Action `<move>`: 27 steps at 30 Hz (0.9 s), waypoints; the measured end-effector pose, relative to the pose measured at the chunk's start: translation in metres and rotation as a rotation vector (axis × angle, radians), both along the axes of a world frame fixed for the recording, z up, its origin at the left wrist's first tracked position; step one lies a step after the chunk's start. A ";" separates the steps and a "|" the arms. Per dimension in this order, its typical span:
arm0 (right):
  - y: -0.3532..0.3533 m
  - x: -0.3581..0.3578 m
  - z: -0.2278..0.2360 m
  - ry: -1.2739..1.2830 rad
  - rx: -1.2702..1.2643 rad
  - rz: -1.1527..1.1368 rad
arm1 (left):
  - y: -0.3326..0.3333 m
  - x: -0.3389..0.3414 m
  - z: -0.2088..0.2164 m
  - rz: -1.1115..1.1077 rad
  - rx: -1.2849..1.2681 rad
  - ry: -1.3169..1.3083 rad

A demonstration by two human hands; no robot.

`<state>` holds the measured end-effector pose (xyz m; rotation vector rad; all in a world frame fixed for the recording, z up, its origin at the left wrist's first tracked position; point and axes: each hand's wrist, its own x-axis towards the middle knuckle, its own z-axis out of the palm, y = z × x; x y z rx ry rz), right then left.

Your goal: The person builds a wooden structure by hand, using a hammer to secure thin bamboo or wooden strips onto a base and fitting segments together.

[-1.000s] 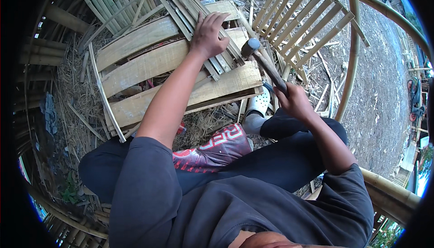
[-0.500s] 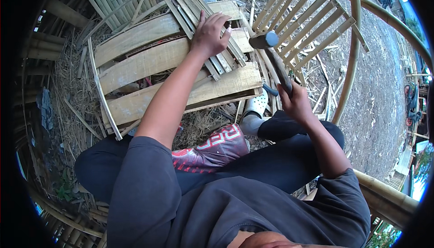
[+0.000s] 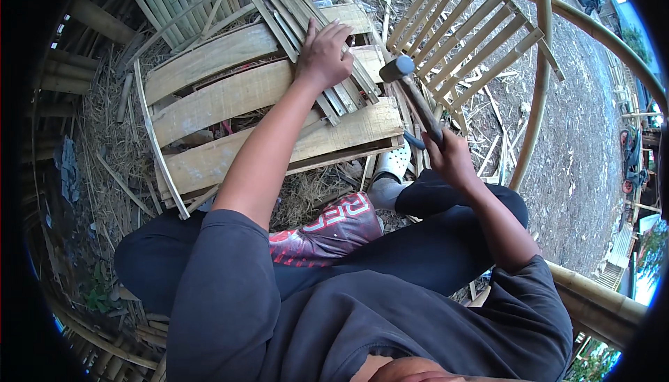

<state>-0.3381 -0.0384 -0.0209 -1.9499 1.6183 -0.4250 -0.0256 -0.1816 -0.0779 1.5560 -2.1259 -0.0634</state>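
The bunched slats (image 3: 280, 11) on the table (image 3: 209, 108) looked unfinished, the left hand (image 3: 324, 58) atop them, its grip impossible to tell, the right hand (image 3: 451, 159) grasping a hammer (image 3: 421, 105).

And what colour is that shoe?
The shoe is white; it shows best in the head view.

One left hand (image 3: 324, 56) at twelve o'clock, one right hand (image 3: 451, 158) at three, and there's one hammer (image 3: 421, 103) between one and two! One slatted bamboo rack (image 3: 497, 71) beyond it, three broad planks (image 3: 223, 107) at ten, one white clog (image 3: 397, 161) at three!
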 end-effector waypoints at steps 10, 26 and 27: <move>0.008 -0.013 -0.014 -0.030 -0.026 0.048 | -0.001 -0.008 -0.002 0.088 0.059 0.010; 0.000 0.004 0.053 -0.325 -0.241 -0.117 | -0.002 0.005 -0.013 0.036 -0.284 0.520; 0.000 0.003 0.069 -0.359 -0.225 -0.135 | -0.003 0.007 -0.014 0.043 -0.312 0.538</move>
